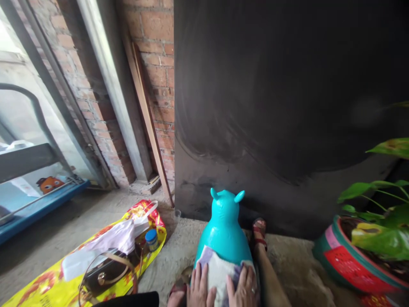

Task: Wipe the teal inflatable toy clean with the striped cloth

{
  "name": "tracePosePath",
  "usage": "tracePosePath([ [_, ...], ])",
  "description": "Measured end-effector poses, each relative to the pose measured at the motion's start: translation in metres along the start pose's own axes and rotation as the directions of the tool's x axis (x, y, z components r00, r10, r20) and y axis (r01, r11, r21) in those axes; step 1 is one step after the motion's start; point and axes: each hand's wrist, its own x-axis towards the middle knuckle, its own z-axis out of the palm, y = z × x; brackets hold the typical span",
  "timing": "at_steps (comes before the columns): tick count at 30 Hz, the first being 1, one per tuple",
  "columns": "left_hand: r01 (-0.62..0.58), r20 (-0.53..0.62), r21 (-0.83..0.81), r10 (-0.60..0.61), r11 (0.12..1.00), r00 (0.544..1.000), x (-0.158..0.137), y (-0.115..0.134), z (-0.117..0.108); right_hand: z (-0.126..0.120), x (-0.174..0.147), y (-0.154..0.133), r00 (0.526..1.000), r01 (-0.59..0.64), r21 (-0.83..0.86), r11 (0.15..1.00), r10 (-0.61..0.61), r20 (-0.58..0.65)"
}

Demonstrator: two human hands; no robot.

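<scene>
A turquoise inflatable animal toy (223, 234) with two small ears stands between the person's feet, facing the dark panel. Over its back lies a white cloth with purple patches (220, 273). My left hand (201, 286) rests flat on the cloth's left side, fingers stretched out. On the other side, my right hand (242, 288) presses down on the cloth, fingers extended, with a ring on one finger. The lower parts of both hands are cut off by the bottom of the view.
A large dark panel (271, 106) stands in front. On the left, a yellow plastic sheet (41, 283) holds a handbag (107, 273), a blue-lidded jar (151, 239) and pale cloth (111, 238). A blue cart (47, 200) stands beyond. A potted plant (351, 268) is at right.
</scene>
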Motion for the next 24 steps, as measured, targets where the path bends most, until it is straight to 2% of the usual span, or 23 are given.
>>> tracePosePath([
  [3,0.012,-0.03,-0.039,-0.013,0.999,0.999,0.011,0.007,-0.009,0.025,-0.006,-0.003,0.996,-0.062,-0.093,0.994,0.068,0.063],
  [5,0.02,-0.026,-0.049,-0.021,0.999,0.999,0.024,0.01,-0.014,0.041,0.01,-0.003,0.984,-0.061,-0.081,0.995,0.073,0.163],
  [7,0.031,-0.015,-0.05,-0.032,0.998,0.999,0.037,0.014,-0.017,0.053,0.03,-0.004,0.974,-0.083,-0.057,0.995,0.093,0.208],
  [10,0.039,0.002,-0.052,-0.039,0.998,0.999,0.052,0.018,-0.022,0.06,0.049,-0.006,0.969,-0.122,-0.043,0.992,0.128,0.209],
  [12,0.038,0.032,-0.054,-0.036,0.998,0.999,0.057,0.019,-0.023,0.058,0.048,-0.01,0.969,-0.143,-0.043,0.989,0.149,0.199],
  [14,0.033,0.062,-0.052,-0.029,0.998,0.998,0.057,0.017,-0.021,0.052,0.037,-0.013,0.96,-0.167,-0.063,0.984,0.177,0.215],
  [17,0.014,0.05,-0.044,-0.012,0.999,0.999,0.049,0.01,-0.014,0.04,0.003,-0.014,0.95,-0.156,-0.118,0.981,0.182,0.255],
  [21,-0.06,0.013,-0.054,0.061,0.997,0.998,0.021,-0.005,0.0,0.027,-0.055,-0.001,0.981,-0.055,-0.135,0.989,0.079,0.18],
  [24,-0.043,0.044,-0.117,0.048,0.992,0.998,0.001,-0.015,0.007,0.018,-0.075,0.01,0.985,-0.027,-0.081,0.996,0.04,0.166],
])
